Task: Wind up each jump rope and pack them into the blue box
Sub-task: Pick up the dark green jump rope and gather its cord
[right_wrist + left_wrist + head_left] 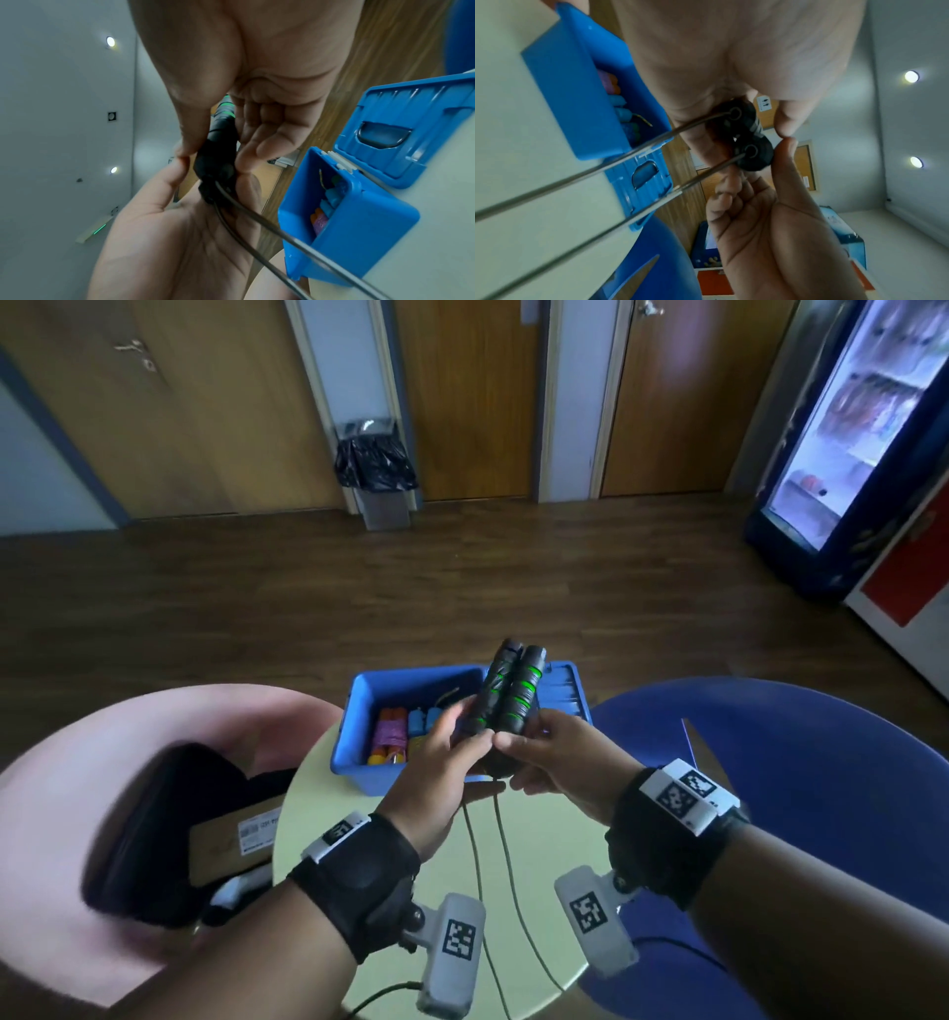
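Observation:
Two black jump rope handles with green rings [508,695] stand side by side, upright, above the near right corner of the blue box [359,762]. My left hand [447,742] grips their lower ends from the left, and my right hand [534,747] pinches them from the right. In the left wrist view the handle ends [744,134] show, each with a cord [603,168] coming out of it. The cords [506,855] hang down across the table towards me. Wound ropes in purple, orange and blue [400,737] lie in the box.
The box's lid [562,690] lies open behind it to the right on a small round pale table [565,834]. A pink chair [61,814] with a dark bag [154,829] stands left, a blue chair [821,788] right. Wooden floor lies beyond.

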A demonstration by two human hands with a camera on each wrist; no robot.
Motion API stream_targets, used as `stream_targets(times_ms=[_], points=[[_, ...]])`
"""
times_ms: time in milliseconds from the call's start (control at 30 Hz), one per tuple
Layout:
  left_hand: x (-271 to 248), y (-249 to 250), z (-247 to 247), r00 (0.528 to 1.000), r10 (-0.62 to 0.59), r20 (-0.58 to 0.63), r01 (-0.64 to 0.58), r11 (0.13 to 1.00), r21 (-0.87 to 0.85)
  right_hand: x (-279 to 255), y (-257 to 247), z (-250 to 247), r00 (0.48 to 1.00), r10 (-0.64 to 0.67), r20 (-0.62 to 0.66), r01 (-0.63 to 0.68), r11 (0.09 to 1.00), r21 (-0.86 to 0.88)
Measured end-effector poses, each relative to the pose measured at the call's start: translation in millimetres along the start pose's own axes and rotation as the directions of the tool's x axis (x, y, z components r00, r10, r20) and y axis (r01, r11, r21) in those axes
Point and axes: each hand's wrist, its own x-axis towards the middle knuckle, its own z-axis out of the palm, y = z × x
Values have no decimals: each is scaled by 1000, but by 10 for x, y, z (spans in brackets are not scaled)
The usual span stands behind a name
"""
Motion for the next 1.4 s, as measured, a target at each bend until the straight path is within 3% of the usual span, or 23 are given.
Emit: stream_targets(times_ms=[67,233,367,433,500,533,567,633,700,800,933,1000,1100,1267,1400], points=[[-33,27,26,999,-34,7,35,995,-97,-24,-9,12,998,-53,-26,52,997,-51],[-74,55,2,987,-143,68,155,957,-244,-116,-77,19,987,-153,-43,116,877,-466],[-129,175,-107,990,-134,42,138,982,-126,-293,-233,-110,978,-207,-20,143,739,-658],[-170,227,-171,993,-107,52,106,994,7,-388,-283,-208,895,-446,-25,272,589,-761],[-216,279,-227,991,-102,87,87,983,160,-470,-307,-266,744,-653,138,415,290,-862],[-244,316,-246,988,-108,110,79,966,245,-509,-309,-261,704,-667,244,429,126,-895],[-277,365,-257,982,-120,143,69,945,320,-540,-292,-237,713,-621,326,411,-7,-912],[-343,491,-257,962,-157,222,53,909,413,-590,-257,-164,797,-465,386,369,-131,-920],[-395,623,-247,939,-180,294,31,893,448,-596,-233,-100,847,-366,386,367,-123,-922],[-414,744,-257,942,-146,303,-3,898,440,-628,-301,-26,823,-466,325,393,53,-918],[-429,751,-204,992,6,123,-44,952,304,-683,-366,4,860,-497,112,303,322,-897],[-439,710,-112,996,83,-28,-72,953,295,-708,-362,36,877,-480,37,250,389,-886],[-466,586,-27,971,167,-169,-97,928,359,-757,-369,69,870,-490,47,220,303,-927],[-553,454,-41,956,224,-192,-103,865,492,-855,-462,94,858,-499,121,202,110,-973],[-547,450,-43,956,215,-201,-94,870,483,-905,-527,136,866,-479,139,200,79,-977]])
